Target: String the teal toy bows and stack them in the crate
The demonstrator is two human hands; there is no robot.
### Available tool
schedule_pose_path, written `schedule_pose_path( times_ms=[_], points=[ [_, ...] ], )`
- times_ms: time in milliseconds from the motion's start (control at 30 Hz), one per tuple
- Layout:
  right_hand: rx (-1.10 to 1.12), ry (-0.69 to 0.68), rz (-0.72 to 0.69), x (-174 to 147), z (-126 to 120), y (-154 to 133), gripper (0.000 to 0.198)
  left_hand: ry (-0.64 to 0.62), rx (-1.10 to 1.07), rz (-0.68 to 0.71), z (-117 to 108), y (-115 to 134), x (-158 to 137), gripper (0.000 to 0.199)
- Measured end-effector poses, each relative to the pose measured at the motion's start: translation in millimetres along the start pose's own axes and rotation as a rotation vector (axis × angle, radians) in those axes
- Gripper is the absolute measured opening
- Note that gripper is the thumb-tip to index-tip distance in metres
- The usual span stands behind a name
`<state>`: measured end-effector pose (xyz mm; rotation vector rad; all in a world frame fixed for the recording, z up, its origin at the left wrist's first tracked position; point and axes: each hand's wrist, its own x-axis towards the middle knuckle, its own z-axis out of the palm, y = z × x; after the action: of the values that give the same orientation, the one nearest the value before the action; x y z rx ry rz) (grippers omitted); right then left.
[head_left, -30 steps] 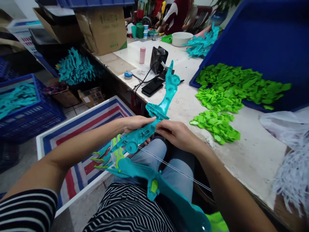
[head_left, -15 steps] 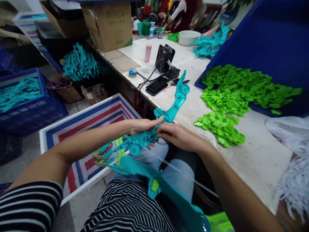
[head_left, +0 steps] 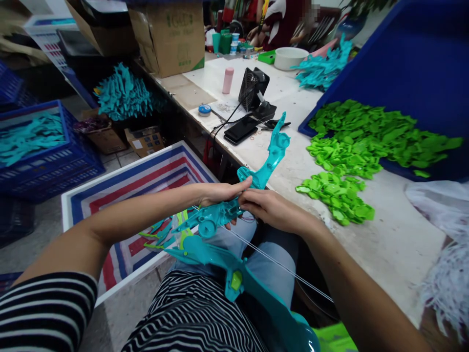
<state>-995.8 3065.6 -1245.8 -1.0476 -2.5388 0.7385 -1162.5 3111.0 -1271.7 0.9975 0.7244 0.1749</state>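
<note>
My left hand (head_left: 219,192) is wrapped round the middle of a teal plastic toy bow (head_left: 273,159), its thumb lying on top. The bow's hollow, ribbed side faces up, one limb reaching out over the table edge. Close against that thumb, the curled fingers of my right hand (head_left: 269,208) grip the bow's middle; whatever lies under the fingertips is hidden. Thin dark thread (head_left: 249,218) shows below the right fingers. Across my lap rests a larger teal bow (head_left: 216,261) with a green insert (head_left: 236,280). A white string (head_left: 264,253) runs over my legs.
A striped-lined bin (head_left: 120,195) with teal and green pieces stands at left. On the table (head_left: 384,254) are green plastic parts (head_left: 340,195), a phone (head_left: 241,130), a small fan (head_left: 252,88) and a tipped blue tub (head_left: 414,63). A co-worker (head_left: 282,22) sits across.
The view has shifted slightly, so the table things sit a little lower and farther right. Both hands keep nearly the same hold on the toy bow.
</note>
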Motion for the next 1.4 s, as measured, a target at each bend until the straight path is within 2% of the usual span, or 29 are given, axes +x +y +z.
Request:
schedule_pose_path(
  times_ms=[67, 200, 367, 500, 667, 733, 867, 900, 933, 967, 1033, 1067, 1167, 1267, 1400],
  points=[
    [-0.008, -0.023, -0.001, 0.3, 0.0, 0.3, 0.016, -0.031, 0.008, 0.019, -0.3, -0.5, 0.1, 0.05],
    [-0.041, -0.032, 0.016, 2.3, 2.2, 0.6, 0.016, -0.18, 0.06, -0.124, -4.2, -2.7, 3.1, 0.07],
    [-0.048, 0.076, 0.145, 3.2, 11.0, 3.3, 0.008, -0.093, 0.042, -0.164, 0.5, -0.7, 0.1, 0.068],
    [-0.048, 0.154, 0.211, 2.7, 19.3, 7.3, 0.011, -0.018, 0.029, -0.162, 6.5, 1.9, -5.4, 0.07],
    [0.012, 0.284, 0.241, 4.4, 25.2, 8.9, 0.02, -0.04, -0.077, -0.158, 0.5, 0.6, -3.7, 0.073],
    [0.121, 0.387, 0.238, 3.4, 26.2, 10.0, 0.023, -0.026, -0.125, -0.115, -6.2, 0.4, -4.8, 0.064],
    [0.341, 0.768, 0.257, -0.1, 35.8, 22.6, 0.029, 0.055, -0.182, 0.079, -24.1, 2.4, -15.9, 0.019],
    [0.404, 0.809, 0.256, 0.9, 41.6, 27.9, 0.033, 0.06, -0.184, 0.122, -28.4, 3.6, -20.0, 0.014],
    [0.475, 0.788, 0.242, 3.4, 49.1, 33.4, 0.041, 0.058, -0.18, 0.157, -32.2, 5.2, -24.3, 0.013],
    [0.547, 0.712, 0.215, 7.6, 57.9, 38.7, 0.054, 0.052, -0.17, 0.187, -35.5, 7.1, -28.9, 0.013],
    [0.659, 0.497, 0.16, 20.8, 78.2, 48.0, 0.075, 0.038, -0.14, 0.253, -40.9, 12.0, -38.9, 0.014],
    [0.705, 0.402, 0.157, 28.7, 88.4, 51.9, 0.074, 0.034, -0.115, 0.282, -43.6, 14.9, -44.6, 0.017],
    [0.805, 0.231, 0.28, 47.4, 110.3, 63.3, 0.044, 0.056, -0.027, 0.349, -54.9, 23.5, -64.4, 0.025],
    [0.756, 0.233, 0.427, 46.9, 111.9, 78.7, 0.035, 0.161, 0.017, 0.396, -74.2, 27.7, -86.0, 0.029],
    [0.628, 0.292, 0.515, 26.0, 88.8, 99.1, 0.036, 0.363, 0.036, 0.422, -106.1, 19.8, -105.5, 0.038]
  ],
)
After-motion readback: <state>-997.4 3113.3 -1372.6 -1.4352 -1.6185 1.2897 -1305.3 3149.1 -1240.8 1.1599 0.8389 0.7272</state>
